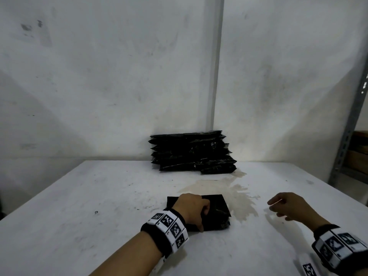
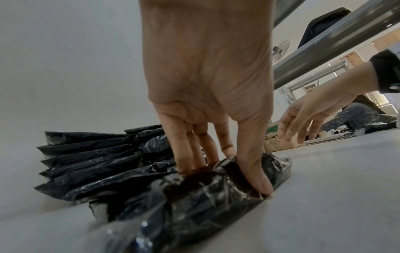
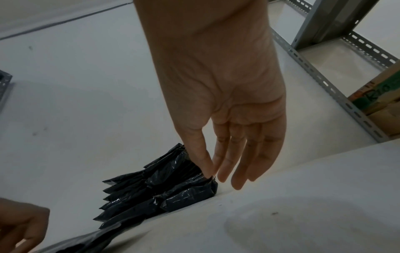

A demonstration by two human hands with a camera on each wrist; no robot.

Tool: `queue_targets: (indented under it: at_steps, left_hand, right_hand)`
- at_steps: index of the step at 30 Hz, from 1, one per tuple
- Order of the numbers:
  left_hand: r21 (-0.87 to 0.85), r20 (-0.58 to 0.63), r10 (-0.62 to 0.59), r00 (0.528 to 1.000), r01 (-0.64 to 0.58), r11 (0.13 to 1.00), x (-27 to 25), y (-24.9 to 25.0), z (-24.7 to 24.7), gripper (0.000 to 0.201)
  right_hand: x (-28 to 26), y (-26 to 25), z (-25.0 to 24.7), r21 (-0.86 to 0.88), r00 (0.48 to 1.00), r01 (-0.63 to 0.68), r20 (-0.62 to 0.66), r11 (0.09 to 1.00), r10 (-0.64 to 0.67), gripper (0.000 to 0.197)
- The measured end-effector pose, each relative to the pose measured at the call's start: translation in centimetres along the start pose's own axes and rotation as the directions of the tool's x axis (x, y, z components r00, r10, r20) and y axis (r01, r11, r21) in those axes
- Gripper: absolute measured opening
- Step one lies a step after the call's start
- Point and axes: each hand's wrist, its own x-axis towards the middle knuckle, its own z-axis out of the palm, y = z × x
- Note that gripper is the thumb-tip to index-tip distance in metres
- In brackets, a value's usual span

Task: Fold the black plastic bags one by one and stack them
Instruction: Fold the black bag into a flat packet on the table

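Observation:
A folded black plastic bag (image 1: 218,211) lies on the white table (image 1: 99,206) near the front middle. My left hand (image 1: 192,208) sits on its left part. In the left wrist view the thumb and fingers (image 2: 254,169) pinch the bag (image 2: 194,210), and the plastic bunches up between them. A stack of folded black bags (image 1: 191,152) stands against the back wall and also shows in the wrist views (image 2: 97,159) (image 3: 160,186). My right hand (image 1: 286,205) hovers to the right of the bag with its fingers (image 3: 236,164) straight, relaxed and empty.
A brownish stain (image 1: 229,189) spreads over the table between the stack and the bag. A grey metal rack (image 1: 346,132) with cardboard boxes (image 1: 359,152) stands at the right edge. White walls close off the back and left.

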Motion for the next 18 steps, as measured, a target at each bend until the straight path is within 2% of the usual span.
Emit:
queue_targets:
  at_steps: [7,12,15,18]
  left_hand:
    - [-0.004,0.002,-0.001,1.000,0.001,1.000,0.1,0.4,0.1,0.047]
    - [0.039,0.081,-0.063,0.995,0.060,0.997,0.9,1.0,-0.6,0.047]
    - [0.169,0.113,-0.115,0.987,0.095,0.981,1.6,2.4,-0.9,0.042]
    - [0.299,0.112,-0.164,0.980,0.124,0.946,2.4,4.0,-0.5,0.031]
  right_hand:
    - [-1.8,1.9,-1.8,-0.057,0.998,0.030,-0.047,0.998,-0.033,0.007]
    - [-2.8,4.9,-5.0,-0.155,0.980,-0.003,-0.199,0.988,-0.029,0.011]
    - [-3.8,7.4,-7.0,-0.213,0.954,-0.074,-0.299,0.974,0.007,0.014]
    - [-4.9,10.6,-8.4,-0.256,0.916,-0.218,-0.387,0.942,0.106,0.011]
